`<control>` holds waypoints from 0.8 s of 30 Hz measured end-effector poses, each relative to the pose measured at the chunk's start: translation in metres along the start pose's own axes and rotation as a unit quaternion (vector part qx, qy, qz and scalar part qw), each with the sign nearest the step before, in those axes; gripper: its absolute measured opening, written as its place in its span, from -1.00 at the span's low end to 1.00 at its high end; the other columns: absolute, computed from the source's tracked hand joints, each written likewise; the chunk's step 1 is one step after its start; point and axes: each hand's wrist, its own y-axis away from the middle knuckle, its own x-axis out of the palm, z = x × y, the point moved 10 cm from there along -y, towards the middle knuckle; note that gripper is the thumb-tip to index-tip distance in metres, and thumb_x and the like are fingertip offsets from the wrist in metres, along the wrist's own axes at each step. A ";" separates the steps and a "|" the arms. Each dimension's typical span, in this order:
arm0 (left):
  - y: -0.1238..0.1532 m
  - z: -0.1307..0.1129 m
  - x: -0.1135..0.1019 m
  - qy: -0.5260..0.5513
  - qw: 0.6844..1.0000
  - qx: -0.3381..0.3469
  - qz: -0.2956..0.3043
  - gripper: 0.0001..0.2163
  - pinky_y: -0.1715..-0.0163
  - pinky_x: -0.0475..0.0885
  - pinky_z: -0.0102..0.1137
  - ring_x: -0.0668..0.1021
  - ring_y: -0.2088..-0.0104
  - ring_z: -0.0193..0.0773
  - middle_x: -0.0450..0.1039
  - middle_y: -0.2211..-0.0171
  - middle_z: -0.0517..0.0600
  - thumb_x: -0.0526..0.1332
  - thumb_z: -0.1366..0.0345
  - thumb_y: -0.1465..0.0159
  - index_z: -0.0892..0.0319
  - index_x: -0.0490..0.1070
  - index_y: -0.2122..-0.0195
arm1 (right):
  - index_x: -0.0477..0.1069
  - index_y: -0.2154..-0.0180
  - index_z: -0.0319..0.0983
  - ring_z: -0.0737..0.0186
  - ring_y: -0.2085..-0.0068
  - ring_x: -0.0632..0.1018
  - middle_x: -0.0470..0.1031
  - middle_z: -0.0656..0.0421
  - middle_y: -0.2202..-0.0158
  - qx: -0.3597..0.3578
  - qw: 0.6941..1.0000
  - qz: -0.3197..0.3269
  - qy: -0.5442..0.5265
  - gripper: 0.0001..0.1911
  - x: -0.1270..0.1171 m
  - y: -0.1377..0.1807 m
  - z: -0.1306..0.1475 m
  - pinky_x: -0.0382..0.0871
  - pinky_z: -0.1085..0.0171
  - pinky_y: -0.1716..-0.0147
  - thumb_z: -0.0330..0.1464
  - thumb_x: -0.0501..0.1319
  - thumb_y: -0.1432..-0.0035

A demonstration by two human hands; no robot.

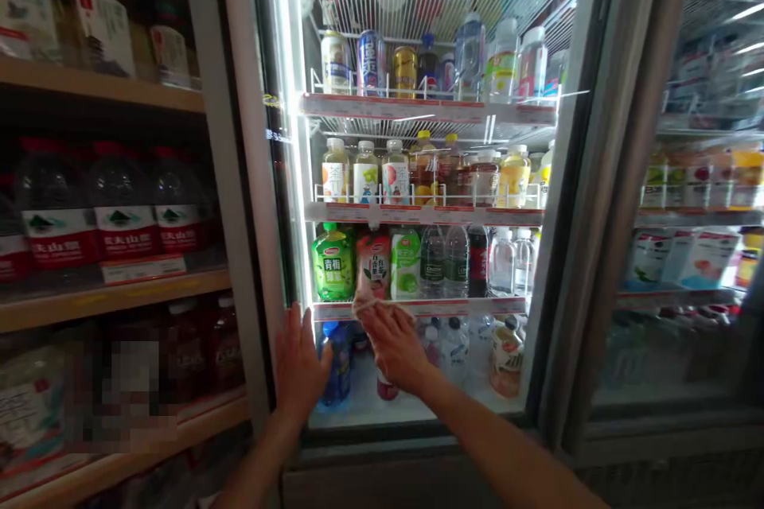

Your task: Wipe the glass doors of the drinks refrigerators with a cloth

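Observation:
My right hand (395, 343) presses a pale, crumpled cloth (365, 304) against the glass door of a lit drinks cooler, at the height of a lower shelf edge. Its fingers lie over the cloth and cover part of it. To its left, my left hand (302, 362) is held up with the fingers spread and nothing in it. It rests at the left side of the door, by the metal frame (254, 199); whether it bears on glass or frame I cannot tell. Behind the glass near my hands stand a green bottle (334, 264), a pink-red bottle (374, 254) and a blue bottle (337, 366).
Several rows of bottles and cans fill the cooler's wire shelves (430, 107). On the left, an open wooden shelf (107, 87) holds large red-capped water bottles (122, 199). Another cooler door (692, 350) with cartons and bottles behind it is on the right.

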 end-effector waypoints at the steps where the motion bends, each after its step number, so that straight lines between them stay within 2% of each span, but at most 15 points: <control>1: 0.000 0.005 -0.003 0.000 1.000 -0.002 -0.003 -0.41 -0.19 0.03 0.05 0.00 -0.29 0.04 -0.12 -0.29 0.25 0.02 0.27 -0.22 0.25 -0.11 -0.27 | 0.07 -0.23 -0.30 0.04 -0.31 -0.02 0.08 0.09 -0.27 0.034 0.999 -0.026 0.006 -0.38 -0.009 -0.006 -0.012 -0.06 -0.03 -0.23 -0.44 0.03 -0.11; 3: 0.000 0.012 -0.007 0.000 1.000 -0.004 -0.010 -0.41 -0.19 0.04 0.04 0.01 -0.29 0.03 -0.12 -0.29 0.26 0.03 0.27 -0.22 0.26 -0.10 -0.26 | 0.05 -0.23 -0.31 -0.03 -0.31 -0.06 0.04 0.04 -0.28 0.104 0.993 -0.060 0.016 -0.37 -0.021 -0.013 -0.030 -0.08 -0.10 -0.22 -0.44 0.03 -0.11; 4: 0.001 0.015 -0.008 -0.001 1.000 -0.006 -0.012 -0.41 -0.19 0.04 0.03 0.01 -0.29 0.03 -0.12 -0.29 0.26 0.04 0.27 -0.21 0.25 -0.10 -0.26 | 0.04 -0.24 -0.32 -0.03 -0.31 -0.05 0.04 0.04 -0.28 0.108 0.992 -0.058 0.015 -0.36 -0.019 -0.014 -0.029 -0.06 -0.09 -0.22 -0.45 0.03 -0.10; 6: 0.004 0.021 -0.010 -0.003 1.000 -0.008 -0.008 -0.41 -0.19 0.05 0.02 0.02 -0.29 0.02 -0.11 -0.29 0.26 0.04 0.28 -0.21 0.25 -0.09 -0.26 | 0.04 -0.24 -0.31 0.05 -0.30 0.03 0.10 0.06 -0.26 0.031 0.999 -0.019 -0.001 -0.36 -0.002 -0.013 -0.003 0.01 -0.01 -0.21 -0.48 0.03 -0.09; 8: 0.007 0.028 -0.010 -0.006 1.000 -0.015 0.000 -0.41 -0.20 0.05 0.01 0.02 -0.29 0.00 -0.10 -0.29 0.25 0.04 0.28 -0.21 0.24 -0.09 -0.26 | 0.06 -0.23 -0.30 0.14 -0.27 0.10 0.16 0.11 -0.24 -0.074 0.996 0.033 -0.023 -0.38 0.019 -0.012 0.032 0.06 0.09 -0.21 -0.49 0.03 -0.10; 9: 0.008 0.032 -0.011 -0.007 1.000 -0.020 0.004 -0.41 -0.20 0.05 0.00 0.01 -0.29 0.00 -0.10 -0.29 0.25 0.04 0.28 -0.21 0.24 -0.10 -0.26 | 0.08 -0.22 -0.29 0.17 -0.27 0.11 0.17 0.13 -0.23 -0.101 0.993 0.047 -0.030 -0.39 0.026 -0.015 0.044 0.07 0.12 -0.21 -0.49 0.02 -0.11; 10: 0.009 0.036 -0.012 -0.008 1.000 -0.027 0.006 -0.40 -0.20 0.04 0.00 0.01 -0.29 0.00 -0.10 -0.29 0.25 0.03 0.28 -0.21 0.24 -0.11 -0.26 | 0.08 -0.22 -0.28 0.18 -0.27 0.10 0.17 0.14 -0.23 -0.107 0.993 0.050 -0.033 -0.41 0.028 -0.023 0.049 0.06 0.11 -0.21 -0.49 0.02 -0.12; 14: 0.009 0.053 -0.016 -0.008 0.998 -0.059 0.007 -0.37 -0.20 0.02 0.03 -0.01 -0.29 0.03 -0.14 -0.30 0.25 0.03 0.25 -0.21 0.25 -0.16 -0.27 | 0.03 -0.24 -0.32 0.05 -0.31 -0.01 0.08 0.10 -0.27 -0.012 1.000 0.000 -0.020 -0.38 0.019 -0.072 0.039 -0.11 -0.03 -0.25 -0.50 0.00 -0.12; 15: 0.009 0.055 -0.017 -0.007 0.998 -0.063 0.007 -0.37 -0.20 0.02 0.03 -0.01 -0.29 0.03 -0.14 -0.30 0.25 0.03 0.25 -0.21 0.24 -0.16 -0.28 | 0.03 -0.24 -0.34 0.03 -0.31 -0.03 0.05 0.09 -0.28 -0.011 1.000 -0.003 -0.020 -0.38 0.019 -0.078 0.040 -0.14 -0.04 -0.25 -0.51 0.00 -0.11; 20: 0.004 0.057 -0.024 -0.014 0.998 -0.056 0.006 -0.41 -0.19 0.04 0.02 0.03 -0.28 0.04 -0.11 -0.28 0.26 0.01 0.29 -0.21 0.25 -0.12 -0.26 | 0.11 -0.20 -0.32 0.23 -0.27 0.09 0.15 0.15 -0.25 -0.171 0.983 0.047 -0.054 -0.43 0.031 -0.066 0.078 -0.05 0.16 -0.25 -0.50 -0.01 -0.13; 22: 0.001 0.056 -0.028 -0.019 0.998 -0.053 0.004 -0.41 -0.18 0.04 0.02 0.03 -0.28 0.05 -0.11 -0.28 0.28 0.01 0.28 -0.21 0.27 -0.11 -0.26 | 0.10 -0.20 -0.31 0.22 -0.27 0.09 0.15 0.15 -0.25 -0.131 0.990 0.027 -0.046 -0.43 0.024 -0.075 0.065 -0.07 0.14 -0.26 -0.51 -0.01 -0.12; 24: -0.003 0.053 -0.030 -0.019 0.998 -0.052 -0.001 -0.40 -0.19 0.03 0.02 0.01 -0.29 0.05 -0.13 -0.29 0.29 0.02 0.27 -0.21 0.28 -0.11 -0.26 | 0.09 -0.21 -0.30 0.13 -0.30 0.03 0.10 0.12 -0.27 -0.046 0.999 -0.007 -0.026 -0.41 0.013 -0.087 0.040 -0.15 0.04 -0.26 -0.50 0.00 -0.12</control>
